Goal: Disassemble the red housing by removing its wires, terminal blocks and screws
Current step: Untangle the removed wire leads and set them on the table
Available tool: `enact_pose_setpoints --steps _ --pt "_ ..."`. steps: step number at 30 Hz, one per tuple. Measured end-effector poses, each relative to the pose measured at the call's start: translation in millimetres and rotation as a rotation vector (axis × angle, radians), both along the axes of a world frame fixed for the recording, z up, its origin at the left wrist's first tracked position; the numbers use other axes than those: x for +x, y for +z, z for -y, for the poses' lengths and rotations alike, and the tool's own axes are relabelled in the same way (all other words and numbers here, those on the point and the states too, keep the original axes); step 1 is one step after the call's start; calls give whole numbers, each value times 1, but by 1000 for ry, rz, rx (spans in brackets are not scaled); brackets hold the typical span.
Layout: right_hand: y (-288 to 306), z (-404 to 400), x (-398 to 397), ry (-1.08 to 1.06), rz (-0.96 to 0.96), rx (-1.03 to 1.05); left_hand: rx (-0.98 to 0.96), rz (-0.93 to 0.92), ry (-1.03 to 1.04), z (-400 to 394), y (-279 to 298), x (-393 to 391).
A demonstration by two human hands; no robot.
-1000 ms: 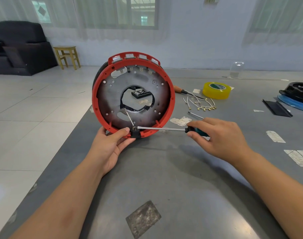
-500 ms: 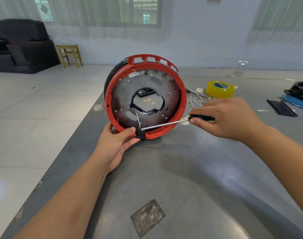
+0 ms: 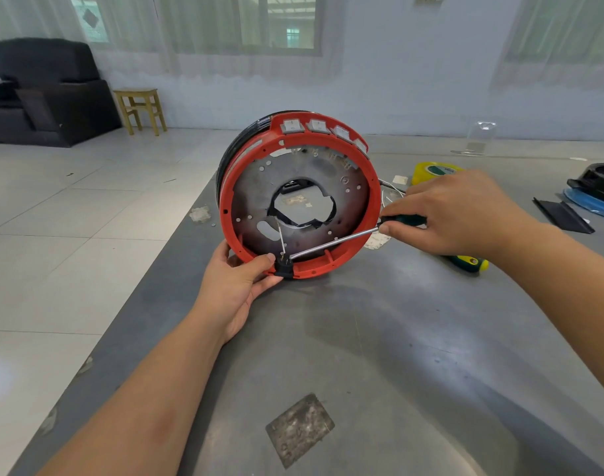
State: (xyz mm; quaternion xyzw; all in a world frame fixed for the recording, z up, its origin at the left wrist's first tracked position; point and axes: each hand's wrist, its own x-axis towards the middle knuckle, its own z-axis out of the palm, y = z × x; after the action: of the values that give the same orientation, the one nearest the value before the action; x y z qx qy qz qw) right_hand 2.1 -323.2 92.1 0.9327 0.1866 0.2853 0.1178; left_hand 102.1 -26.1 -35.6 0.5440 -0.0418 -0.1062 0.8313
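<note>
The round red housing [image 3: 374, 197] stands on edge on the grey table [image 3: 379, 355], its grey metal plate facing me, with white switches along the top rim. My left hand [image 3: 237, 286] grips the lower left rim, thumb against a small black terminal block [image 3: 283, 267] at the bottom. A thin white wire [image 3: 280, 235] rises from that block. My right hand [image 3: 455, 214] holds a dark-handled screwdriver [image 3: 335, 242], whose tip sits at the block.
A second screwdriver with a green and yellow handle [image 3: 467, 262] lies behind my right wrist. A yellow tape roll [image 3: 431, 170], loose wires, a black strip [image 3: 561, 216] and a black and blue part [image 3: 596, 190] lie at the right. The table's left edge drops to the tiled floor.
The housing has turned a little, its face angled more toward the right. My right hand has risen, so the screwdriver slopes down more steeply to the block. The left hand keeps its grip.
</note>
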Motion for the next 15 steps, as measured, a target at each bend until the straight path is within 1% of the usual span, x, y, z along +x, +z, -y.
enact_pose_setpoints --steps 11,15 --pt "8 -6 6 -82 -48 -49 -21 7 -1 0 -1 0" --pt "11 -6 7 -126 -32 -59 -9 16 -1 0 0 -2"
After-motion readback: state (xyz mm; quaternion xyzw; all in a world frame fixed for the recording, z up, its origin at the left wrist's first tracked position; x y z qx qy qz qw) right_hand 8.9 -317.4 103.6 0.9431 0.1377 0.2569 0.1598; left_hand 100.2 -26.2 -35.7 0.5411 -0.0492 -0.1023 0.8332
